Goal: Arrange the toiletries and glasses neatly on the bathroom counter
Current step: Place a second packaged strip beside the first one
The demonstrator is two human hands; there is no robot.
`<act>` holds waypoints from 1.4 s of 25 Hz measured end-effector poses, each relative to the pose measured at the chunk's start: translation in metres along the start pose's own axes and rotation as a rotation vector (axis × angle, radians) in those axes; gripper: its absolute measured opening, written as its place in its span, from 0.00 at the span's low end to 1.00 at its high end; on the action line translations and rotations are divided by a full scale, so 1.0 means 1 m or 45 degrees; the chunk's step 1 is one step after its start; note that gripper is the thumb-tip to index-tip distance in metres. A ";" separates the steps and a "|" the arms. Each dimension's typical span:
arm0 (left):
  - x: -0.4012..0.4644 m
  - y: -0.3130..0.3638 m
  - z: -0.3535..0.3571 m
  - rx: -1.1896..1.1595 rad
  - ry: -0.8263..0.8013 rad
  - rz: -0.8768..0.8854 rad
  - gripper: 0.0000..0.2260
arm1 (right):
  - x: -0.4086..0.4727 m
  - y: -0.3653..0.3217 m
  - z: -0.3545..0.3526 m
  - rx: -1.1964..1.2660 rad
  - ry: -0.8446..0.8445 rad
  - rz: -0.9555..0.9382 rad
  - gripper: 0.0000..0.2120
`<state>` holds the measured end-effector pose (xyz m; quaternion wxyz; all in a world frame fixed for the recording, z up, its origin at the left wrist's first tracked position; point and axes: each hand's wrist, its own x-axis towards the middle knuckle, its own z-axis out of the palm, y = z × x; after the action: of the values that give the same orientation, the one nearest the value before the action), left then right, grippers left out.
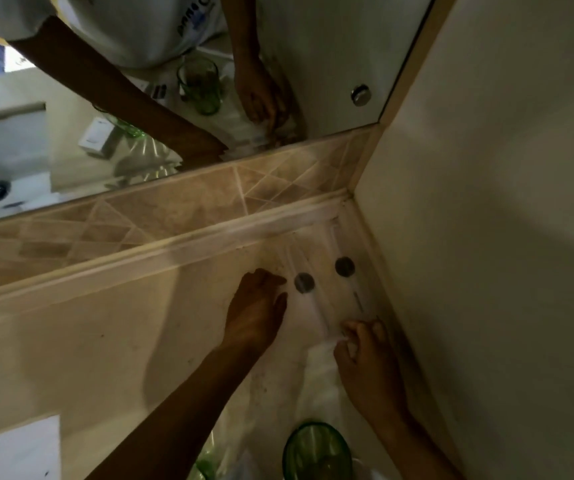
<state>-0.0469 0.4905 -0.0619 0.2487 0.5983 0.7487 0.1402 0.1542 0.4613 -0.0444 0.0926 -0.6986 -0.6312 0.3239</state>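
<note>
Two clear bottles with dark round caps stand in the counter's back right corner, the left bottle (304,283) beside the right bottle (344,266). My left hand (256,308) is beside the left bottle, thumb and fingers apart, fingertips against its side. Just in front of the bottles, my right hand (365,355) is pinched on the top of a crumpled white plastic wrapper (320,372). A green glass (316,452) stands at the bottom edge, near my right forearm. Part of a second green glass (205,467) shows under my left forearm.
The beige counter (88,341) meets a tiled backsplash (174,202) and a mirror (330,64) behind. A plain wall (486,237) closes the right side. The mirror shows the glasses and a small white box (96,136). A white sink edge (11,448) is at the bottom left.
</note>
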 end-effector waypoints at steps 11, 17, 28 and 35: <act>0.029 -0.006 0.014 0.449 -0.272 0.450 0.24 | 0.006 -0.017 0.025 -0.227 -0.149 -0.280 0.26; 0.033 -0.011 0.018 0.443 -0.271 0.455 0.25 | 0.009 -0.015 0.027 -0.175 -0.098 -0.278 0.26; -0.008 0.001 0.004 0.109 -0.181 0.295 0.24 | -0.013 0.009 0.014 0.040 -0.107 -0.273 0.13; -0.129 0.016 -0.012 -0.767 0.031 -0.370 0.08 | -0.065 0.053 0.000 0.170 -0.176 -0.206 0.11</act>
<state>-0.0194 0.3711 -0.0173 0.4227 0.3834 0.7540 0.3254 0.1979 0.3899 -0.0509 0.1210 -0.6135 -0.6675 0.4042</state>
